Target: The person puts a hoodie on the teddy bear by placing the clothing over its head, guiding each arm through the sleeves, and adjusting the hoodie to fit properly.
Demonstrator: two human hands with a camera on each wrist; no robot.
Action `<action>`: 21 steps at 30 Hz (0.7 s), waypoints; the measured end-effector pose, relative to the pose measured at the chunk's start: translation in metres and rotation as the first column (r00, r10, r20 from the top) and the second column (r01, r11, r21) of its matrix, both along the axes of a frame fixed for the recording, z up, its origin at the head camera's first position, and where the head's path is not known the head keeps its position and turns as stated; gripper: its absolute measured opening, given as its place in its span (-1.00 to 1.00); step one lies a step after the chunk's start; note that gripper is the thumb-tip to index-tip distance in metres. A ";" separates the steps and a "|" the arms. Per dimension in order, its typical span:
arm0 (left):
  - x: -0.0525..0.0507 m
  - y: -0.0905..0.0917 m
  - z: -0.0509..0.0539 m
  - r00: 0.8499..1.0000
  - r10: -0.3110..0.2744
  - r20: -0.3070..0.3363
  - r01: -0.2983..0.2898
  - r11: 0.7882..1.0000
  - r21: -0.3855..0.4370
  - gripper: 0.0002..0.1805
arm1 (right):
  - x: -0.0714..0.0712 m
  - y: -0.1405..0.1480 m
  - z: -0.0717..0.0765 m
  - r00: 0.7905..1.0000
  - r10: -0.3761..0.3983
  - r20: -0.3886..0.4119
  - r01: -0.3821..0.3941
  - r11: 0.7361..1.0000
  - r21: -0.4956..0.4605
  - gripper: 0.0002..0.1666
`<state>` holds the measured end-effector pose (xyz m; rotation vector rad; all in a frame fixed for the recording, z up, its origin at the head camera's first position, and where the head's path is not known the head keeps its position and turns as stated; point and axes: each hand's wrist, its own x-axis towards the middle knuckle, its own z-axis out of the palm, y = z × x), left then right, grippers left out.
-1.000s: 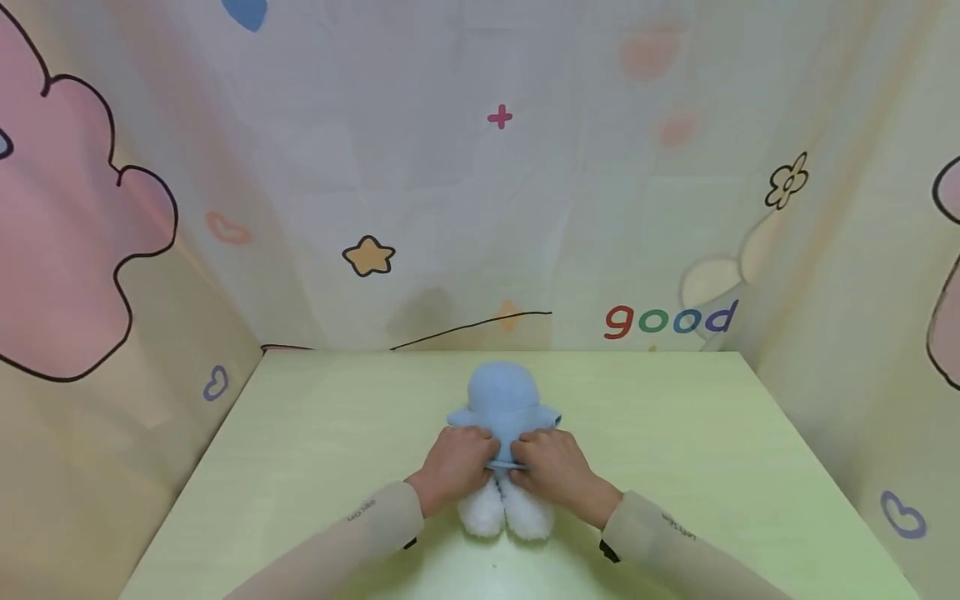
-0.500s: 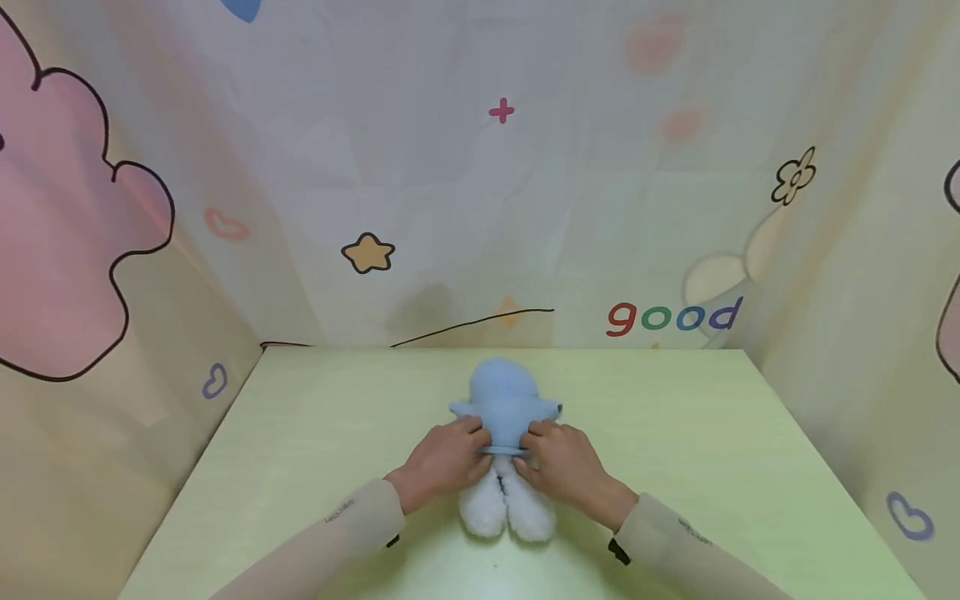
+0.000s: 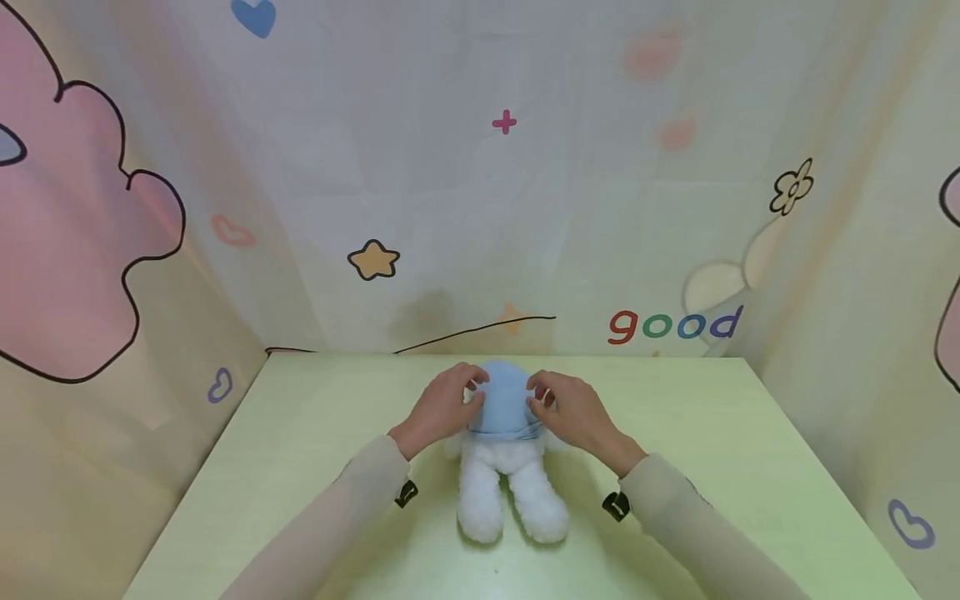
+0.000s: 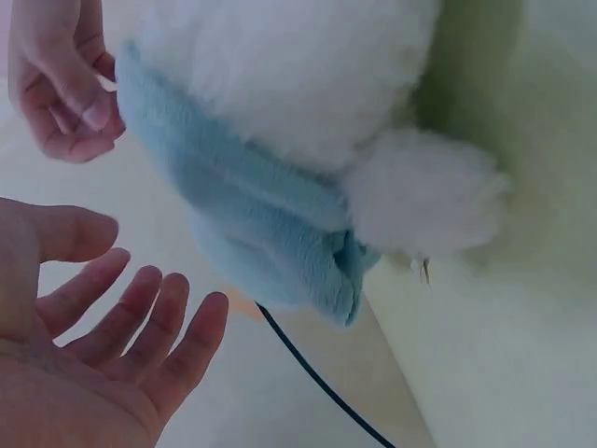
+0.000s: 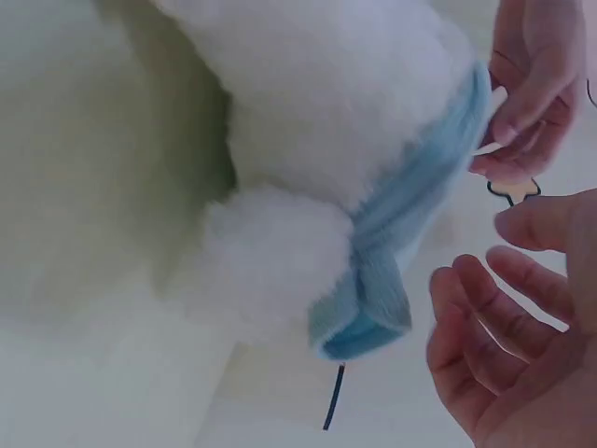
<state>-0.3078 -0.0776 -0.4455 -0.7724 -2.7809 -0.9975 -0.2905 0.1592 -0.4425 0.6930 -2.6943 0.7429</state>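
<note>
White plush toy point(image 3: 502, 457) on the desk point(image 3: 300, 533), lower middle of the frame, legs point(image 3: 480, 504) nearest.
Beyond, left hand point(image 3: 441, 406) and right hand point(image 3: 576, 414) flank bunched blue cloth point(image 3: 505, 407), apart, fingers loosely curved, gripping nothing; an uneven tug could twist it and drag the toy askew.

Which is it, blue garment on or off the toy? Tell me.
Partly off: the garment is bunched at the top, leaving both arms bare.

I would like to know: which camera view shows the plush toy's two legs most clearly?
The head view: both white legs show fully, unobstructed, on the table. Both wrist views show the plush toy up close, but I cannot distinguish a leg there.
</note>
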 end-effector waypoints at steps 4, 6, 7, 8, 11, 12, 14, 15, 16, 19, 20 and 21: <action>-0.030 -0.003 0.003 0.991 0.009 0.136 -0.013 0.999 0.031 -0.56 | -0.027 -0.002 0.009 0.998 0.051 0.043 -0.050 0.999 -0.014 -0.79; -0.043 -0.004 0.001 0.976 0.005 0.216 -0.010 1.000 0.021 -0.45 | -0.039 -0.004 0.011 0.993 0.082 0.083 -0.081 0.997 -0.015 -0.72; -0.048 -0.004 0.000 0.968 -0.001 0.250 -0.003 1.000 0.014 -0.40 | -0.045 -0.005 0.011 0.990 0.097 0.104 -0.096 0.995 -0.007 -0.69; -0.051 -0.004 -0.002 0.960 -0.008 0.279 0.006 1.000 0.009 -0.36 | -0.050 -0.006 0.011 0.986 0.114 0.123 -0.115 0.993 0.006 -0.65; -0.059 -0.003 -0.005 0.947 -0.029 0.319 0.031 1.000 -0.003 -0.33 | -0.064 -0.009 0.009 0.967 0.169 0.193 -0.180 0.983 0.041 -0.55; -0.059 -0.003 -0.006 0.946 -0.034 0.323 0.036 0.999 0.002 -0.34 | -0.068 -0.010 0.009 0.960 0.182 0.212 -0.197 0.979 0.050 -0.54; -0.060 -0.001 -0.006 0.944 -0.044 0.327 0.041 0.999 0.015 -0.36 | -0.074 -0.011 0.006 0.946 0.201 0.256 -0.220 0.974 0.047 -0.51; -0.060 0.000 -0.006 0.943 -0.046 0.330 0.043 0.999 0.015 -0.36 | -0.077 -0.011 0.006 0.940 0.201 0.276 -0.222 0.974 0.045 -0.50; -0.060 0.001 -0.007 0.944 -0.041 0.329 0.039 0.999 0.012 -0.36 | -0.078 -0.011 0.005 0.934 0.195 0.300 -0.217 0.975 0.041 -0.48; -0.058 0.008 -0.008 0.955 -0.031 0.294 0.044 0.998 -0.040 -0.34 | -0.080 -0.011 0.003 0.926 0.162 0.340 -0.201 0.976 0.084 -0.45; -0.057 0.011 -0.008 0.961 -0.025 0.275 0.044 0.997 -0.066 -0.33 | -0.080 -0.011 0.002 0.927 0.154 0.342 -0.199 0.975 0.101 -0.45; -0.056 0.013 -0.009 0.968 -0.015 0.250 0.040 0.995 -0.093 -0.33 | -0.080 -0.012 0.002 0.931 0.144 0.336 -0.194 0.973 0.121 -0.46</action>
